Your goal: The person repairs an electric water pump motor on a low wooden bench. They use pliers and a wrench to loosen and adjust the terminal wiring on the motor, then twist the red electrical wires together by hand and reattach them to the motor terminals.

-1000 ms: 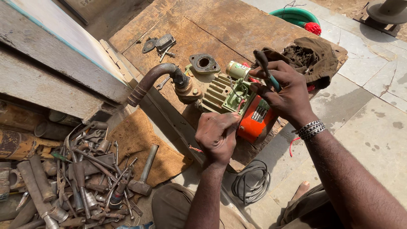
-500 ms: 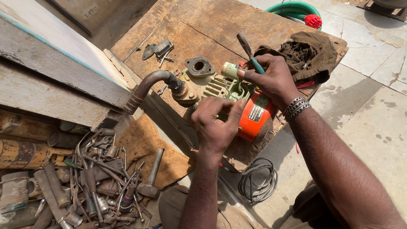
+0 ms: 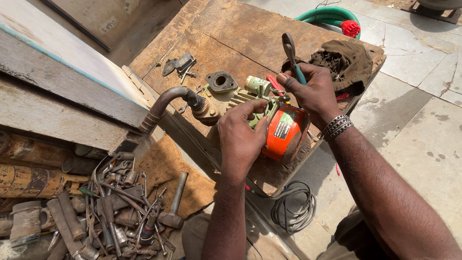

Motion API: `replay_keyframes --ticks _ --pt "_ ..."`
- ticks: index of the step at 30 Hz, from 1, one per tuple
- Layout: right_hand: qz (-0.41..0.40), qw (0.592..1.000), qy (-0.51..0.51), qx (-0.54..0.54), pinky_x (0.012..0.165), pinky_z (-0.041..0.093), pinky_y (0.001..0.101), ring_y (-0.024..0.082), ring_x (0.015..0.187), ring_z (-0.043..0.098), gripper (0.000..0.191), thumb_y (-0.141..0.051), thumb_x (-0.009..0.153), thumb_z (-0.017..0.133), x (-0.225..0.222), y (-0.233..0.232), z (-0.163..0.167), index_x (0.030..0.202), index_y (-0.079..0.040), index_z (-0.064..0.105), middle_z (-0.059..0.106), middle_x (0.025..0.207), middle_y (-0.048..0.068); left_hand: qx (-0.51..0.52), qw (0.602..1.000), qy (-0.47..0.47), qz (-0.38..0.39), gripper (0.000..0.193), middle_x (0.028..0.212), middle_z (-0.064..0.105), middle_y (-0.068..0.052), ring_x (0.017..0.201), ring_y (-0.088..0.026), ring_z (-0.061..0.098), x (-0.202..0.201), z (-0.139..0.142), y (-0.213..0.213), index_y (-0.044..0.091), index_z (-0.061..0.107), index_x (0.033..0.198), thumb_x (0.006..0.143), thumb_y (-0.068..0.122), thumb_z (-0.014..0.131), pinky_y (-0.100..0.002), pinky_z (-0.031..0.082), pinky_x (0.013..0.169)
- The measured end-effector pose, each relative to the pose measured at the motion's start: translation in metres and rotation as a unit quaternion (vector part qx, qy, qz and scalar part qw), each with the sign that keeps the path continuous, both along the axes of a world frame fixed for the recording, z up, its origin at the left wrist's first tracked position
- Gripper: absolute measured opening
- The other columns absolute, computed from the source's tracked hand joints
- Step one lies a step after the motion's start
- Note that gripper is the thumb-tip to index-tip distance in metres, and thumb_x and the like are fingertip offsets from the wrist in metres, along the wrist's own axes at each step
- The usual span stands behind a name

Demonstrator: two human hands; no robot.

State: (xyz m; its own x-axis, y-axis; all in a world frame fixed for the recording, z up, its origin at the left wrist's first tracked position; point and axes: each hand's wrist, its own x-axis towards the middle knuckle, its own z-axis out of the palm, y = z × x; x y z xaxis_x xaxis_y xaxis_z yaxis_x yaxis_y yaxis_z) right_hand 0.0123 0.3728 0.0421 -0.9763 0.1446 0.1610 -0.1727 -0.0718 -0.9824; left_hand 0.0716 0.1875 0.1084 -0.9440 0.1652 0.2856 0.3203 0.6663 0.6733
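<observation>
A small green motor with an orange end cover (image 3: 284, 132) lies on a worn wooden board (image 3: 231, 43). My left hand (image 3: 240, 139) rests on the motor's finned body, with its fingers pinched at the top near the wiring. My right hand (image 3: 313, 91) grips a pair of pliers (image 3: 291, 55) with teal and red handles, the jaws pointing up and away. A bracelet sits on my right wrist. What my left fingertips pinch is too small to make out.
A curved rusty pipe (image 3: 173, 103) and a metal flange (image 3: 220, 81) lie left of the motor. A dirty brown rag (image 3: 349, 60) sits behind it. A hammer (image 3: 174, 204) and several rusty tools (image 3: 96, 212) lie on burlap at lower left. Coiled cable (image 3: 293, 207) and a green hose (image 3: 332, 15) lie on the pavement.
The view has shifted so the motor sits lower in the frame. My left hand has settled onto the motor's top. My right hand has raised the pliers slightly.
</observation>
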Motion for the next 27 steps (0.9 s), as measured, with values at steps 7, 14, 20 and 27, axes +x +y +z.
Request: replay_keyframes --ticks 7,14,20,27 --pt "0.098 0.991 0.057 0.077 0.085 0.056 0.0248 0.01 0.094 0.067 0.019 -0.009 0.091 0.077 0.029 0.026 0.009 0.108 0.0 0.075 0.07 0.102 0.004 0.017 0.997 0.069 -0.01 0.032 0.092 0.073 -0.008 0.093 -0.024 0.071 -0.001 -0.019 0.011 0.006 0.07 0.116 0.085 0.001 0.074 -0.042 0.056 0.085" --pt "0.081 0.976 0.061 0.19 0.083 0.059 0.0294 0.012 0.096 0.067 0.032 -0.015 0.082 0.084 0.036 0.018 0.016 0.111 -0.006 0.076 0.067 0.108 0.004 0.037 0.997 0.061 -0.013 0.025 0.093 0.071 -0.007 0.091 -0.021 0.071 -0.005 -0.029 0.007 0.006 0.072 0.113 0.087 0.004 0.072 -0.038 0.058 0.084" --pt "0.066 0.969 0.105 0.214 0.079 0.056 0.0283 0.012 0.094 0.065 0.017 -0.015 0.089 0.083 0.03 0.009 0.008 0.103 -0.007 0.078 0.067 0.102 0.003 0.031 0.998 0.056 -0.018 0.022 0.1 0.072 -0.008 0.095 -0.02 0.072 -0.007 -0.031 0.003 0.007 0.072 0.11 0.088 0.007 0.073 -0.037 0.058 0.084" --pt "0.024 0.96 0.115 0.254 0.076 0.055 0.0281 0.012 0.091 0.066 0.017 -0.014 0.087 0.083 0.03 0.012 0.002 0.099 -0.006 0.076 0.067 0.1 0.003 0.011 0.994 0.1 -0.04 0.031 0.103 0.073 -0.01 0.1 -0.025 0.07 -0.015 -0.033 0.008 0.007 0.073 0.117 0.086 0.012 0.077 -0.041 0.055 0.089"
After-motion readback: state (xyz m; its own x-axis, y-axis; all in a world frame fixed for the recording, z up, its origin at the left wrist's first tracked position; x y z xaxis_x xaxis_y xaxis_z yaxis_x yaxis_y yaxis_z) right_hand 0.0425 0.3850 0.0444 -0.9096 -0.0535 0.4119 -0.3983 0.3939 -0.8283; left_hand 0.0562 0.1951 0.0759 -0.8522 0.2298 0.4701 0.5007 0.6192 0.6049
